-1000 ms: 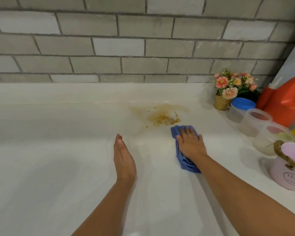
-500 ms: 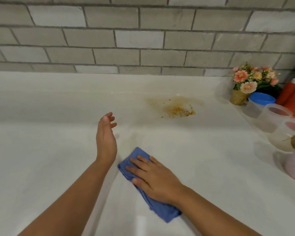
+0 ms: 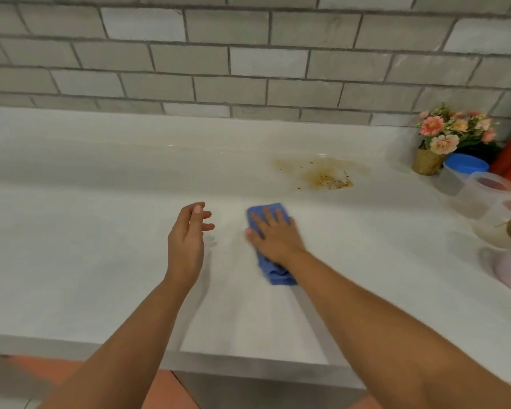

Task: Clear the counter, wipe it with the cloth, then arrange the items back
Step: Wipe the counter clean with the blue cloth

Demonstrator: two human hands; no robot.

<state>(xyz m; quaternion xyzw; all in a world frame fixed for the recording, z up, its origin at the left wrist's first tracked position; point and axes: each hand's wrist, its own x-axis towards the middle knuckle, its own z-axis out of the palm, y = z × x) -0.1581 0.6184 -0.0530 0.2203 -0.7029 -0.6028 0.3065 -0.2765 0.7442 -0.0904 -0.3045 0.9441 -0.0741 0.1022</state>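
Cloth (image 3: 278, 276) on bench (image 3: 101, 231), short of the stain (image 3: 325, 175).
Our right hand (image 3: 275, 240) presses the cloth flat on the bench, fingers (image 3: 267, 216) straight; our left hand (image 3: 186, 240) hovers just beside it, fingers relaxed, holding nothing.

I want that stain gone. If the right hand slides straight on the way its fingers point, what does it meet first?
Bare counter, then likely the tiled wall. The right hand on the cloth points just left of the stain, perhaps grazing its edge.
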